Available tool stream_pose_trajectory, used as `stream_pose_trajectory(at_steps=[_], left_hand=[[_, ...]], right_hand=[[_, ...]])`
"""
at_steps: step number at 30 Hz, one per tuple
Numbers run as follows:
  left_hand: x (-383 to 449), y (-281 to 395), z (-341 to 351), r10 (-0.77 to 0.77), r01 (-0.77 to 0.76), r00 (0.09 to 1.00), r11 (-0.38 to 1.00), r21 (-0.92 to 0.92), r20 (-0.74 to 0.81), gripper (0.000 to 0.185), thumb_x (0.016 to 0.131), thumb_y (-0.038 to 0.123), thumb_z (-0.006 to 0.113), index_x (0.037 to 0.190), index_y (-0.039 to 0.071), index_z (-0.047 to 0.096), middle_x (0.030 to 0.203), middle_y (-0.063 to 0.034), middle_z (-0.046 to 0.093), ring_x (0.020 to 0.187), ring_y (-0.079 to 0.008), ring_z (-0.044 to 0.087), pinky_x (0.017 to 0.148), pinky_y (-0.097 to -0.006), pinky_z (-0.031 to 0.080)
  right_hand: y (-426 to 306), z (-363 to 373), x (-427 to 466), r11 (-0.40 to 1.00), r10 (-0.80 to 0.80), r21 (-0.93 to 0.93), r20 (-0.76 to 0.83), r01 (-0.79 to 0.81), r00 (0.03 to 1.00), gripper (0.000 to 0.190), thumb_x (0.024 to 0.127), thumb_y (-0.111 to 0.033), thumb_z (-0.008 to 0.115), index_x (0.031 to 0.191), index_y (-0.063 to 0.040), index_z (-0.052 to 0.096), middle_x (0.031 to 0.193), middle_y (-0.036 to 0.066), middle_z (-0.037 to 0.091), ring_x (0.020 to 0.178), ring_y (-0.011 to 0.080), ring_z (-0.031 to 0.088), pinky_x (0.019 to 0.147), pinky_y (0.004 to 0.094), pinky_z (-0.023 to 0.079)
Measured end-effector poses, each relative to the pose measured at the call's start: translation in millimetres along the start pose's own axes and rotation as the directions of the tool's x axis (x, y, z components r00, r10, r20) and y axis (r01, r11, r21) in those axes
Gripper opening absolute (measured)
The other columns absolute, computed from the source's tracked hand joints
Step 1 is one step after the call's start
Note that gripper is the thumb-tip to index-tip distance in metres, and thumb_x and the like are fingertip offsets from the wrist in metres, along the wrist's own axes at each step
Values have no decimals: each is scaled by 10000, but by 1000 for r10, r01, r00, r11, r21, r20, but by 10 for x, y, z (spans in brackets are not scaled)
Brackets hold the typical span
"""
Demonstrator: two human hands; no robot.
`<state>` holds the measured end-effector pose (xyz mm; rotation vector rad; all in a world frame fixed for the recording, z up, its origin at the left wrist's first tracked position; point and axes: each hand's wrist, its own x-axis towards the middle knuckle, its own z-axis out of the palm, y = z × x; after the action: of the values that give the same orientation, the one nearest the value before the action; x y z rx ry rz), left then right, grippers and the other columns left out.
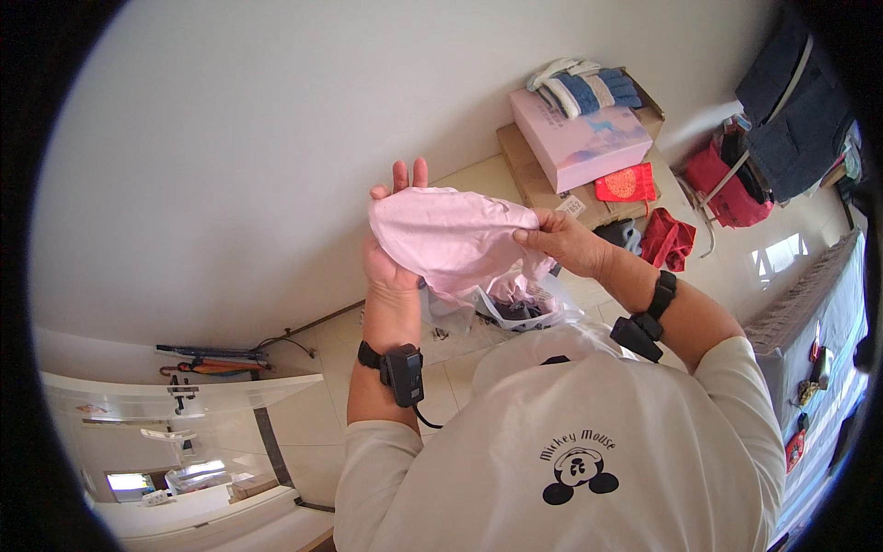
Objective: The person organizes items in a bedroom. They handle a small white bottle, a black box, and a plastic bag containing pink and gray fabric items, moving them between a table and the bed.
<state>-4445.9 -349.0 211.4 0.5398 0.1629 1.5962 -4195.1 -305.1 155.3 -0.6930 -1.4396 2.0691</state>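
Note:
A thin pink cloth piece [452, 231], perhaps a garment, is spread between my two hands. My left hand [388, 265] supports its left end from behind, palm turned up, and several fingertips stick out past the upper edge. The cloth hides the rest of those fingers. At the right end, my right hand [569, 241] pinches the fabric between thumb and fingers. Below the cloth, an open white plastic bag [562, 314] on the floor holds crumpled pink and dark fabric [514, 307].
Beyond my right hand, a pink box [579, 145] with folded striped gloves [586, 93] rests on cardboard [521, 155]. A red pouch [624, 183] and red cloth [668, 238] lie nearby. Umbrellas [214, 366] lie by the wall at left; a covered bed [793, 345] stands at right.

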Motion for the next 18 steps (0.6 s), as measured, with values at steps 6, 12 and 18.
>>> stream_pose_trajectory(at_steps=[6, 12, 18], left_hand=[[-17, 7, -129, 21, -20, 998, 1000, 20, -56, 45, 939, 150, 603, 935, 154, 648, 1383, -58, 510, 1414, -297, 320, 1124, -602, 303], [-63, -63, -283, 31, -30, 993, 1000, 8, -118, 46, 935, 153, 610, 924, 156, 655, 1368, -67, 514, 1405, -301, 335, 1115, -591, 332], [-146, -45, -345, 43, -37, 999, 988, 152, -32, 44, 909, 112, 634, 940, 140, 647, 1331, -75, 528, 1349, -289, 396, 1115, -556, 346]], right_hand=[[-25, 50, -8, 970, 80, 223, 73, -95, 994, 267, 997, -182, 556, 1220, -47, 615, 1091, 9, 663, 991, 103, 610, 894, 281, 493], [-50, 121, -35, 941, -16, 337, 113, -23, 993, 320, 1014, -188, 516, 1298, -47, 553, 1219, 39, 629, 1092, 127, 593, 965, 294, 476], [-11, 54, -46, 950, 86, 287, 149, -126, 985, 348, 983, -180, 577, 1310, -60, 555, 1197, 21, 632, 1106, 123, 585, 984, 304, 459]])
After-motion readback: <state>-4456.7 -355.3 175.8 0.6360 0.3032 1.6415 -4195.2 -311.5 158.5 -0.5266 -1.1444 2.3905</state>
